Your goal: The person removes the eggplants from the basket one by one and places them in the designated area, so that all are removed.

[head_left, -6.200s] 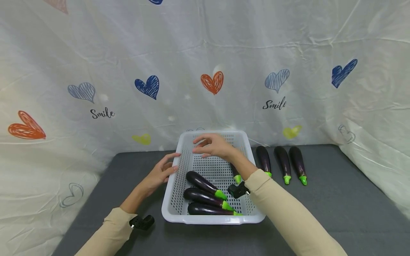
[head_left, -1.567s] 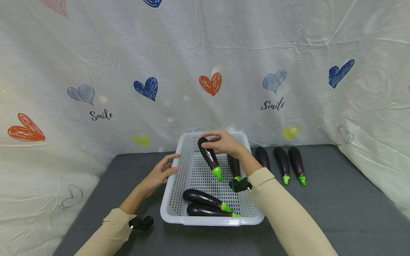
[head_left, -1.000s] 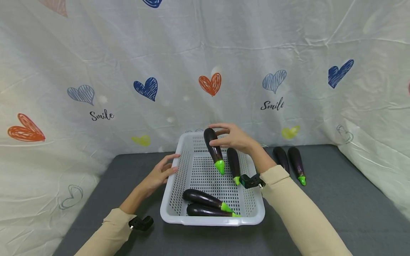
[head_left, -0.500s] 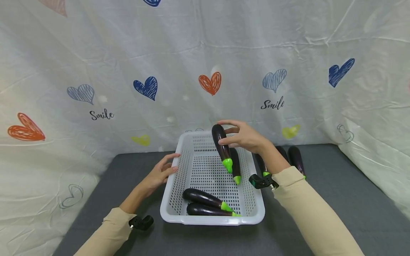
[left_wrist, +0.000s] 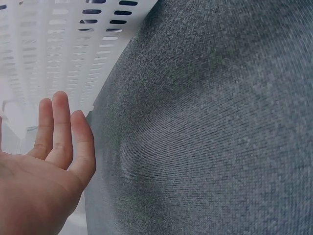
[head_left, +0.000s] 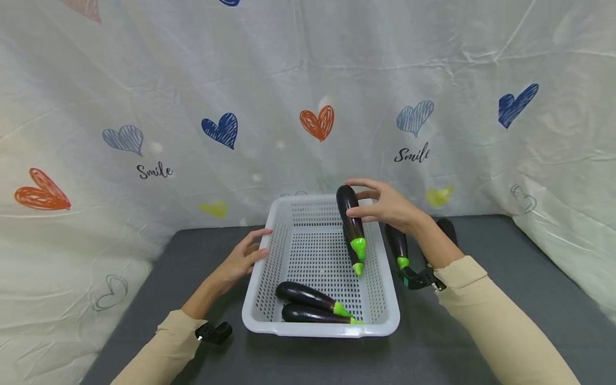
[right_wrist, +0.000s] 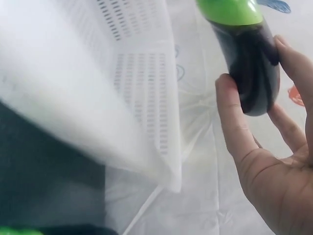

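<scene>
A dark purple eggplant with a green cap (head_left: 351, 216) is raised over the right side of a white perforated basket (head_left: 320, 330). My right hand (head_left: 391, 209) pinches it near its rounded end between thumb and fingers, and its cap points down toward me. Beneath it another eggplant (head_left: 357, 269) lies inside the basket, mostly covered. Two more eggplants, one (head_left: 305, 296) just behind the other (head_left: 315, 314), lie along the basket's front. My left hand (head_left: 240, 262) touches the left rim with loosely extended fingers; in the left wrist view those fingers (left_wrist: 62, 122) reach toward the basket's outer wall.
Right of the basket, an eggplant (head_left: 397, 243) lies on the dark grey table cloth (head_left: 500, 299). Others, including one (head_left: 447, 230) further right, are partly hidden by my right arm. A white curtain with printed hearts (head_left: 317, 123) hangs behind the table.
My right hand has picked an eggplant out of the front group and carried it up, then rightward toward the basket's right rim. My left hand has stayed at the left rim.
</scene>
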`<state>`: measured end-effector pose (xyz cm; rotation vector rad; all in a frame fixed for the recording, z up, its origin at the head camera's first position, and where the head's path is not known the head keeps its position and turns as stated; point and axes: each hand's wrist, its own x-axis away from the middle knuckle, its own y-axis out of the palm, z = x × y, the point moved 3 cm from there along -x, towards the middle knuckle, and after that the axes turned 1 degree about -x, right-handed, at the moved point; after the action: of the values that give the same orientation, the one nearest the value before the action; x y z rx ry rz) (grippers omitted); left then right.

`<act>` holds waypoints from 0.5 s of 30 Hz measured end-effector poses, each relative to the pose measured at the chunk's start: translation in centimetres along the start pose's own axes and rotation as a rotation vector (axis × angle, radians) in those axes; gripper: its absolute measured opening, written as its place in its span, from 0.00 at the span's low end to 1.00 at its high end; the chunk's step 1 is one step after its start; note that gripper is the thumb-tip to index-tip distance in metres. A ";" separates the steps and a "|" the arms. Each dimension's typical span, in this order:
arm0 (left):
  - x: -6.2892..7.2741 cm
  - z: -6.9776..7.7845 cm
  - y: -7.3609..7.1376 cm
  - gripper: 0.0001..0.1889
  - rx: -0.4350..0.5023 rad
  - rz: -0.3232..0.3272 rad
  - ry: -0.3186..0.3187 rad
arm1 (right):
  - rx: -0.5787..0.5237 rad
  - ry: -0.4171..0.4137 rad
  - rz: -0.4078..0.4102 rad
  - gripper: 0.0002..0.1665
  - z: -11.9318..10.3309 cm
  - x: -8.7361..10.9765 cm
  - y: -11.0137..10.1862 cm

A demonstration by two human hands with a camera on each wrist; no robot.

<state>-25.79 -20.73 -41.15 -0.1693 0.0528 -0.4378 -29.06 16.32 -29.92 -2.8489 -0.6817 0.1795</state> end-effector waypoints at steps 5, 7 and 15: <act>-0.1 0.2 0.1 0.29 0.004 -0.002 0.000 | -0.007 -0.021 0.013 0.46 0.1 1.1 -1.0; -0.2 0.2 0.1 0.29 0.007 0.000 -0.001 | 0.001 -0.031 0.020 0.46 0.2 1.5 -1.4; -0.1 0.1 0.1 0.29 -0.001 0.000 -0.006 | 0.065 -0.059 0.033 0.45 0.8 3.2 -2.6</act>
<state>-25.78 -20.58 -41.03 -0.1713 0.0476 -0.4372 -27.52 20.19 -30.36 -2.8037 -0.6286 0.2859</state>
